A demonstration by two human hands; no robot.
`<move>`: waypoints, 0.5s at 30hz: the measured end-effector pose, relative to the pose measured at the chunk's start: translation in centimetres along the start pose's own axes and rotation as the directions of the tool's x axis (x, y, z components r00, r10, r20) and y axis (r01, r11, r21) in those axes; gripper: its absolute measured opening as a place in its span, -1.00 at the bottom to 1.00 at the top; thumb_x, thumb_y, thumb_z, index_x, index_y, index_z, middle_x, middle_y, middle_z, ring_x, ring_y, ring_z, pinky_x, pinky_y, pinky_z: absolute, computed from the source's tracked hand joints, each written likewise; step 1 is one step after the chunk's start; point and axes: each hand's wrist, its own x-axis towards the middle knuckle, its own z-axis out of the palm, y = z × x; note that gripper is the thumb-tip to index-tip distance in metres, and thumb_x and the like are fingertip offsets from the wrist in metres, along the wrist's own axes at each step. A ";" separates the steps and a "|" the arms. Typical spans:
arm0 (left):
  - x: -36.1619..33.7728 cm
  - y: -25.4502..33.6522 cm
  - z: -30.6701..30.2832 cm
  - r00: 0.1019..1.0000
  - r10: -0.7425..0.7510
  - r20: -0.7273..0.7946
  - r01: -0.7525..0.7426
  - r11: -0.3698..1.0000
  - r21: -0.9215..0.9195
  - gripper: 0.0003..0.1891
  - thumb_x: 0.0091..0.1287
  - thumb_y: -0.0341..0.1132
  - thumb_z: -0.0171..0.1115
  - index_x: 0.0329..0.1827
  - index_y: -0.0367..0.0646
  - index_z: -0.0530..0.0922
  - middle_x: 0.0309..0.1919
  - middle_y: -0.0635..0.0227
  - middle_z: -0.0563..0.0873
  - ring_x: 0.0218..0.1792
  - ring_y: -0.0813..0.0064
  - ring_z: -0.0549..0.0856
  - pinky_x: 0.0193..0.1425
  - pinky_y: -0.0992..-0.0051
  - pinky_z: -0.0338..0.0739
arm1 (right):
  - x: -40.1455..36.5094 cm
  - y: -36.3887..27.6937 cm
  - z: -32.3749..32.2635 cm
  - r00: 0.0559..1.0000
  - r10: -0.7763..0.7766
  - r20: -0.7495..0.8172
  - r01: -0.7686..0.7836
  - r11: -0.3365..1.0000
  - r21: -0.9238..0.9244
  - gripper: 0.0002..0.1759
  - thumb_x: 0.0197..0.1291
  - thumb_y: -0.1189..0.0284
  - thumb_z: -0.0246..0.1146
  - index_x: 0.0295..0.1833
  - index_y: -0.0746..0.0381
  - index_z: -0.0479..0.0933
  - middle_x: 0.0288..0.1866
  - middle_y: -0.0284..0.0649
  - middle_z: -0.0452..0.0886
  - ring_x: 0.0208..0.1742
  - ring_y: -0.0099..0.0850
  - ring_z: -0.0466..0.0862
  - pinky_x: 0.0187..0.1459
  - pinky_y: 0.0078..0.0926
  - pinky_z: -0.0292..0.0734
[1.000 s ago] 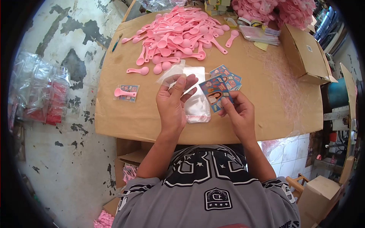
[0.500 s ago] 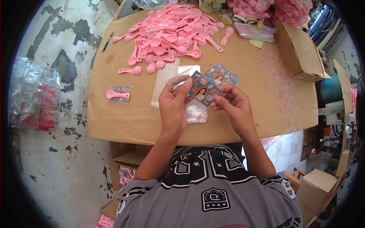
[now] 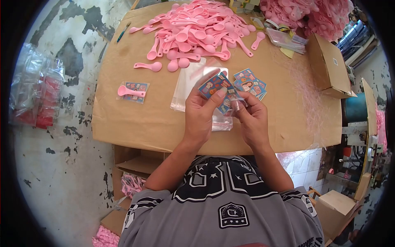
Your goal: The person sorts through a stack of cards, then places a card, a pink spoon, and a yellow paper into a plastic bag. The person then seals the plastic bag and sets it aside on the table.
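My left hand (image 3: 201,109) grips a blue printed card (image 3: 213,85), its thumb across the front. At the card's right edge, my right hand (image 3: 253,115) pinches a clear plastic bag (image 3: 237,101), which overlaps the card there. Both hands are raised over clear bags (image 3: 181,88) lying flat on the table, and another stack of bags (image 3: 222,123) shows below the fingers. Several more printed cards (image 3: 252,85) lie fanned just beyond my right hand. To the left rests a pink measuring spoon (image 3: 131,91) on a bagged card (image 3: 142,87).
A large heap of pink measuring spoons (image 3: 197,29) covers the back of the brown table (image 3: 144,127). At the right stand a cardboard box (image 3: 327,66) and a tangle of pink strands (image 3: 308,90). Tape rolls (image 3: 270,24) and a plastic packet (image 3: 286,40) sit back right. A pen (image 3: 122,32) lies back left.
The card has turned and tilted in my left hand. My right fingers have moved from the card's corner to clear plastic at its right edge. The view has shifted slightly.
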 end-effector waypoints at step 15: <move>0.8 -0.5 2.0 0.989 -0.019 0.148 0.063 0.951 -0.302 -0.49 0.70 -0.30 0.11 0.65 -0.14 0.28 -0.03 0.20 0.73 -0.03 0.38 0.77 0.12 0.32 0.74 | -0.9 -0.4 0.7 0.997 0.007 -0.071 -0.009 1.000 -0.026 -0.79 0.43 0.49 0.44 -0.09 0.22 0.48 -0.30 -0.40 0.59 -0.36 -0.69 0.57 -0.33 -0.65 0.53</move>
